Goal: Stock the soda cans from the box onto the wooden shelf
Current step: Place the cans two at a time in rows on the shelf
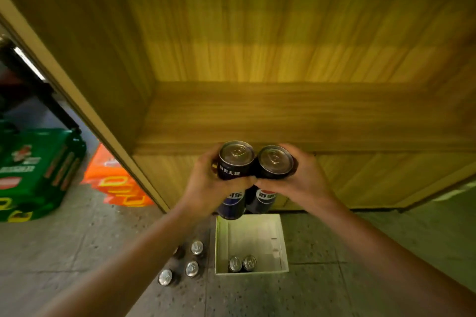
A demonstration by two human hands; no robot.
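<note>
Two dark soda cans [235, 162], upright and touching, between the fingers [231, 184]; white box [282, 244] below, wooden shelf [283, 116] just behind.

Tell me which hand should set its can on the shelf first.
Left, narrowly: the left hand holds the left can slightly higher, its top overlapping the wooden shelf edge; the right hand holds the right can a touch lower. Close call.
</note>
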